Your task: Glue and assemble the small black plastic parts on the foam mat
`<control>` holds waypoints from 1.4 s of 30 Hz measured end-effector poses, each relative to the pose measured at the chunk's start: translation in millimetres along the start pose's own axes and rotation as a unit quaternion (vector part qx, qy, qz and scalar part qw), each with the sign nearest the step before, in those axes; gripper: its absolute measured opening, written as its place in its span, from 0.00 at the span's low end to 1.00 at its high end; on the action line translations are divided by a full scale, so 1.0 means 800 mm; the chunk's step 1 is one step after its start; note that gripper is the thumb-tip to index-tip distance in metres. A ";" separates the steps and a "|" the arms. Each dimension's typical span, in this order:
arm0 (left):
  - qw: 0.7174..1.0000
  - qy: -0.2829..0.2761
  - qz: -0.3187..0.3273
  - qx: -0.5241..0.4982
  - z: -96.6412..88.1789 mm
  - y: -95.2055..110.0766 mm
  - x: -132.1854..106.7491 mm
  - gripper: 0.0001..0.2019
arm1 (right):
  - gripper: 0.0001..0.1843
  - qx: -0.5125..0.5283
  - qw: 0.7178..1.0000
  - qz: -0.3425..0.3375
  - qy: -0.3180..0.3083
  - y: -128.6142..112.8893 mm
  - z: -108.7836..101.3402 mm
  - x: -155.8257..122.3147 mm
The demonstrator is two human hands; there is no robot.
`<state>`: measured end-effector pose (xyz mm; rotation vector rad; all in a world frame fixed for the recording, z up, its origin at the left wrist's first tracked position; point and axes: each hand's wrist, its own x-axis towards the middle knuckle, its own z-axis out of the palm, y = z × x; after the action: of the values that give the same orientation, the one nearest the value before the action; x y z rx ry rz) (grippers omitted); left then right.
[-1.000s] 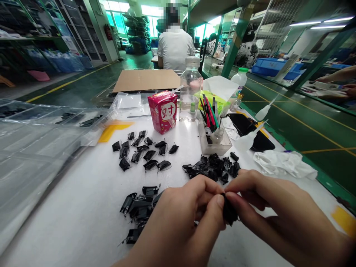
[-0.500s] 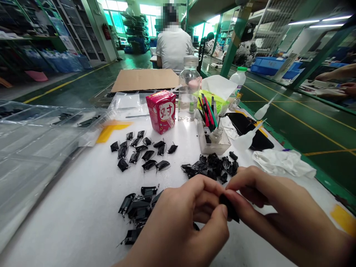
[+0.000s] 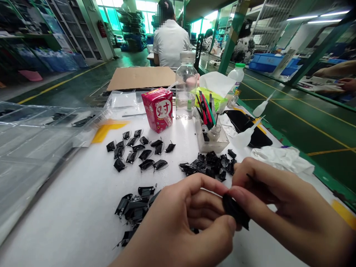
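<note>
Between my two hands is a small curved black plastic part (image 3: 235, 211), held above the near right of the white table (image 3: 80, 207). My left hand (image 3: 189, 218) is closed on its left side, thumb below and index finger above. My right hand (image 3: 272, 204) pinches its upper edge between thumb and fingers; a thin dark tip shows at those fingers. Just beyond my hands lies a heap of small black parts (image 3: 213, 165). Partly behind my left hand is a pile of larger black pieces (image 3: 136, 207). Farther left, several black pieces with clear film (image 3: 146, 154) lie spread out.
A red drink carton (image 3: 158, 111), a clear bottle (image 3: 185, 91) and a box of knives and pens (image 3: 213, 146) stand at the back. At left is a clear compartment tray (image 3: 30, 155). White squeeze bottles (image 3: 246, 137) and a white cloth (image 3: 283, 159) lie at right. A person (image 3: 171, 42) sits ahead.
The black part has turned and shifted slightly right and down, so more of its curved face shows. Both hands keep their grip. The whole view has moved a little.
</note>
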<state>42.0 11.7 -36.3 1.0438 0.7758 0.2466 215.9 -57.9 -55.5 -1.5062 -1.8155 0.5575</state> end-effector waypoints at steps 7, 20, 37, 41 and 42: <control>1.000 0.016 0.008 0.003 0.002 0.002 -0.001 0.11 | 0.11 0.040 0.999 -0.010 0.011 -0.003 -0.002 0.002; 1.000 0.003 0.018 -0.018 0.000 -0.003 0.005 0.13 | 0.14 0.011 0.999 -0.019 0.032 -0.004 -0.002 0.007; 0.999 0.018 0.032 -0.040 0.004 -0.002 -0.004 0.05 | 0.10 0.023 0.996 -0.089 0.000 -0.004 -0.001 -0.003; 0.998 0.025 0.031 -0.044 0.003 -0.005 -0.004 0.04 | 0.11 0.022 0.997 -0.074 0.012 -0.004 0.002 -0.005; 0.998 0.030 0.035 -0.044 0.003 -0.006 -0.003 0.04 | 0.11 0.022 0.997 -0.072 0.011 -0.005 0.003 -0.005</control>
<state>40.6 6.2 -38.7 0.9847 0.7767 0.3719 212.2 -62.5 -55.4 -1.3347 -1.8642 0.5059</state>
